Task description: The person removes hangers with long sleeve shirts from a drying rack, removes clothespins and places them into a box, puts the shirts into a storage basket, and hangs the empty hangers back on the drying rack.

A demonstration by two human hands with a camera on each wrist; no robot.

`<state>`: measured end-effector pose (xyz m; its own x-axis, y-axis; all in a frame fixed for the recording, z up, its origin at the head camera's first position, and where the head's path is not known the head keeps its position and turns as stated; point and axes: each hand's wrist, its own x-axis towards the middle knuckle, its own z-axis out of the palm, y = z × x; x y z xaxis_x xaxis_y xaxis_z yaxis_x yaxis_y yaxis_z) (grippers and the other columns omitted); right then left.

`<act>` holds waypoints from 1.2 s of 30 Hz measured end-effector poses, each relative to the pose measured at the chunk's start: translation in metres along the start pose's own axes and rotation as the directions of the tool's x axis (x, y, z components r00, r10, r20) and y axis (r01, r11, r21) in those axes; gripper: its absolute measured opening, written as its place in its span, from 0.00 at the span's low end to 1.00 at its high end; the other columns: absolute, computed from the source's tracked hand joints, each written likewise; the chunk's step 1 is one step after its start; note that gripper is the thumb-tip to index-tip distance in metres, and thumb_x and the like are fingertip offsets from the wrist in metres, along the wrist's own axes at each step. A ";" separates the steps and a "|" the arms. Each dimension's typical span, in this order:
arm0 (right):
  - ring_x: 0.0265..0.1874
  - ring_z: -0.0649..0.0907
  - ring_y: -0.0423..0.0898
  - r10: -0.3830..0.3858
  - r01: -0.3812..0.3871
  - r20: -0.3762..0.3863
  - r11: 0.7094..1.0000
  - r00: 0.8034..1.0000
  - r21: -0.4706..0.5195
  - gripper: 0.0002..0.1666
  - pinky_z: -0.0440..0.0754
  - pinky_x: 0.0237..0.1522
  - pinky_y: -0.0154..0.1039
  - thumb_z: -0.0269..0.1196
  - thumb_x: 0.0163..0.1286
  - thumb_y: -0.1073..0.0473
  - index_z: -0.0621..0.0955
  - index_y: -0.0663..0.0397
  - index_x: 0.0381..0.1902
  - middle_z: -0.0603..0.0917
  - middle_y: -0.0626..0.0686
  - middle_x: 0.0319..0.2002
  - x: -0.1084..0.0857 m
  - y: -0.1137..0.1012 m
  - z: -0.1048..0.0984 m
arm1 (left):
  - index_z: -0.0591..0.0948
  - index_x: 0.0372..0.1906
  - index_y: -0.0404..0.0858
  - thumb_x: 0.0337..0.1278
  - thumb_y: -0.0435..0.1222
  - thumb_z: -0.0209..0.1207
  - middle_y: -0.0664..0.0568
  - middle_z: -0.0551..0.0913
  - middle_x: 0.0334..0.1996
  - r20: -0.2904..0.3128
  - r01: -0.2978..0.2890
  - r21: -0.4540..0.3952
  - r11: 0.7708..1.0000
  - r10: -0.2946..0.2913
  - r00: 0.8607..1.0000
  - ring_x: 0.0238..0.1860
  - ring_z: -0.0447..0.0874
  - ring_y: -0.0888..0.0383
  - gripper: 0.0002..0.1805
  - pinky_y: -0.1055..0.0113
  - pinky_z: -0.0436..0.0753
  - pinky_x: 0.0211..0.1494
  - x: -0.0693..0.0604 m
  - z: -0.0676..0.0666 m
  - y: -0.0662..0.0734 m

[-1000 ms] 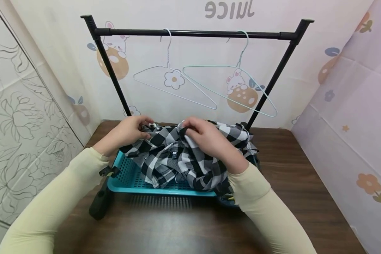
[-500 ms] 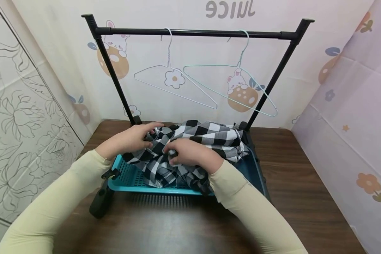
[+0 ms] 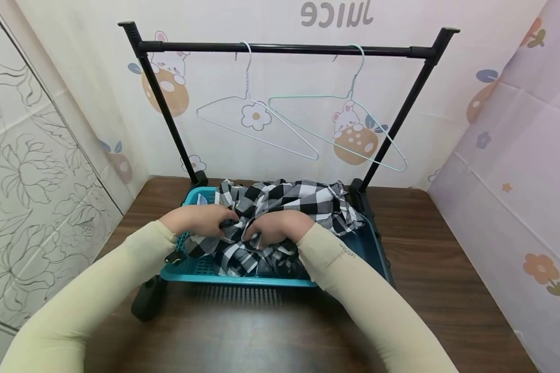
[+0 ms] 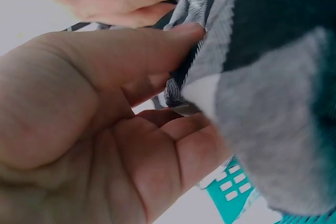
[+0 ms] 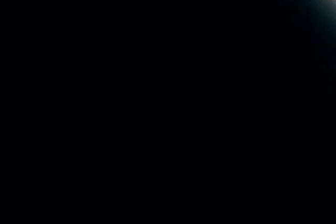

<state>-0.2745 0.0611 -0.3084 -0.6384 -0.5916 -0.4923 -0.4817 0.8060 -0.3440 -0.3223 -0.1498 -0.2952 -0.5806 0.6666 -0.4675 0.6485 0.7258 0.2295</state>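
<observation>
A crumpled black-and-white checked shirt [image 3: 303, 199] lies over a blue-green plastic basket [image 3: 242, 280] in the head view. At its left part, my left hand [image 3: 203, 219] pinches the cloth. The left wrist view shows that hand [image 4: 105, 114] with its thumb against a fold of the shirt [image 4: 262, 93] and the fingers behind. Close beside it my right hand [image 3: 280, 228] grips the middle of the shirt, fingertips partly hidden in the folds. The right wrist view is almost wholly dark.
Behind the basket stands a black rack [image 3: 280, 49]. A white wire hanger [image 3: 256, 140] and a mint-green wire hanger [image 3: 336, 142] hang from its bar. A dark blue basket [image 3: 375, 254] adjoins on the right. All stand on a brown wooden table [image 3: 438, 269].
My right hand has moved left and down across the shirt, toward the left hand. My left hand has come lower and slightly right, uncovering the basket's back left corner.
</observation>
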 end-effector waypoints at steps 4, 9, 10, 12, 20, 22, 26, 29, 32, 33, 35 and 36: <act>0.76 0.67 0.46 0.000 0.000 0.001 0.999 1.000 0.040 0.29 0.68 0.73 0.45 0.64 0.75 0.60 0.76 0.34 0.71 0.73 0.43 0.73 0.003 0.006 -0.001 | 0.75 0.69 0.38 0.63 0.29 0.66 0.43 0.78 0.65 0.016 0.029 0.013 0.999 -0.029 0.999 0.65 0.77 0.46 0.29 0.46 0.76 0.68 0.010 0.003 0.000; 0.76 0.65 0.48 -0.017 0.018 -0.008 0.998 1.000 0.057 0.30 0.67 0.74 0.47 0.64 0.75 0.59 0.75 0.35 0.72 0.71 0.45 0.74 -0.003 0.009 -0.005 | 0.74 0.70 0.38 0.61 0.30 0.69 0.42 0.76 0.68 0.026 0.043 0.002 0.999 -0.043 0.999 0.68 0.75 0.44 0.32 0.46 0.75 0.68 0.017 -0.002 -0.003; 0.76 0.66 0.48 -0.023 0.025 -0.021 0.998 1.000 0.061 0.30 0.67 0.74 0.47 0.65 0.75 0.58 0.76 0.35 0.72 0.72 0.45 0.74 -0.006 0.009 -0.007 | 0.73 0.71 0.38 0.61 0.31 0.69 0.42 0.75 0.69 0.023 0.039 0.001 0.999 -0.039 0.999 0.69 0.74 0.44 0.33 0.46 0.75 0.69 0.017 -0.004 -0.005; 0.73 0.70 0.48 -0.058 0.062 -0.057 0.995 0.997 0.080 0.28 0.70 0.72 0.47 0.65 0.75 0.57 0.76 0.38 0.71 0.74 0.47 0.72 -0.013 0.010 -0.013 | 0.73 0.71 0.39 0.62 0.33 0.69 0.43 0.75 0.70 0.008 0.026 -0.024 0.999 -0.026 1.000 0.69 0.73 0.44 0.33 0.45 0.74 0.70 0.016 -0.010 -0.009; 0.41 0.82 0.42 -0.021 0.068 -0.446 0.994 0.895 0.089 0.13 0.81 0.48 0.42 0.62 0.77 0.50 0.86 0.47 0.52 0.86 0.44 0.44 -0.044 0.022 -0.039 | 0.77 0.66 0.37 0.68 0.39 0.65 0.42 0.83 0.58 -0.282 0.019 -0.137 0.990 -0.058 0.958 0.59 0.81 0.43 0.24 0.45 0.79 0.61 0.009 -0.043 -0.026; 0.41 0.82 0.44 0.080 -0.016 -0.537 0.992 0.840 0.124 0.13 0.81 0.46 0.44 0.62 0.77 0.49 0.86 0.46 0.51 0.86 0.46 0.43 -0.048 0.025 -0.041 | 0.78 0.65 0.36 0.69 0.38 0.65 0.41 0.83 0.58 -0.352 0.022 -0.137 0.990 -0.070 0.933 0.57 0.82 0.43 0.23 0.45 0.80 0.59 0.012 -0.050 -0.028; 0.48 0.82 0.51 0.265 -0.191 -0.615 0.964 0.743 0.185 0.19 0.81 0.50 0.50 0.65 0.74 0.47 0.83 0.47 0.58 0.84 0.52 0.52 -0.052 0.034 -0.041 | 0.77 0.66 0.38 0.67 0.38 0.66 0.41 0.78 0.65 -0.413 0.032 -0.124 0.992 -0.081 0.907 0.61 0.79 0.42 0.25 0.40 0.76 0.65 0.023 -0.056 -0.035; 0.59 0.79 0.56 0.331 -0.276 -0.575 0.943 0.748 0.184 0.27 0.78 0.60 0.54 0.65 0.74 0.46 0.78 0.49 0.66 0.80 0.58 0.62 -0.050 0.044 -0.039 | 0.75 0.69 0.38 0.69 0.37 0.65 0.41 0.76 0.67 -0.388 0.034 -0.120 0.992 -0.078 0.919 0.65 0.76 0.40 0.26 0.38 0.72 0.67 0.033 -0.055 -0.040; 0.68 0.74 0.59 0.351 -0.294 -0.485 0.936 0.801 0.191 0.33 0.72 0.68 0.56 0.62 0.76 0.47 0.72 0.51 0.73 0.75 0.61 0.69 -0.045 0.053 -0.035 | 0.74 0.69 0.36 0.71 0.36 0.62 0.39 0.77 0.67 -0.327 0.026 -0.132 0.991 -0.068 0.943 0.65 0.76 0.40 0.25 0.40 0.73 0.68 0.042 -0.051 -0.044; 0.70 0.72 0.59 0.356 -0.294 -0.459 0.934 0.814 0.203 0.35 0.70 0.70 0.56 0.62 0.76 0.48 0.69 0.52 0.75 0.74 0.61 0.71 -0.043 0.055 -0.034 | 0.74 0.69 0.35 0.72 0.35 0.61 0.39 0.77 0.66 -0.308 0.020 -0.138 0.990 -0.062 0.949 0.65 0.76 0.40 0.25 0.43 0.75 0.67 0.045 -0.050 -0.045; 0.73 0.70 0.59 0.364 -0.297 -0.432 0.930 0.825 0.216 0.37 0.68 0.72 0.55 0.61 0.77 0.50 0.65 0.54 0.78 0.72 0.61 0.72 -0.039 0.059 -0.033 | 0.75 0.69 0.34 0.72 0.33 0.59 0.39 0.79 0.64 -0.286 0.017 -0.135 0.991 -0.055 0.957 0.65 0.77 0.41 0.23 0.45 0.76 0.66 0.049 -0.048 -0.046; 0.73 0.70 0.59 0.368 -0.303 -0.433 0.929 0.823 0.213 0.37 0.68 0.72 0.55 0.61 0.77 0.52 0.64 0.54 0.78 0.72 0.61 0.72 -0.038 0.060 -0.032 | 0.76 0.68 0.35 0.72 0.33 0.59 0.39 0.80 0.63 -0.282 0.017 -0.123 0.992 -0.052 0.958 0.64 0.77 0.41 0.22 0.46 0.77 0.66 0.051 -0.048 -0.046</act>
<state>-0.2987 0.1315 -0.2850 -0.9625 -0.1981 -0.1853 -0.1261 0.9316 -0.3410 -0.4052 -0.1415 -0.2889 -0.7286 0.6491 -0.2186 0.5728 0.7525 0.3252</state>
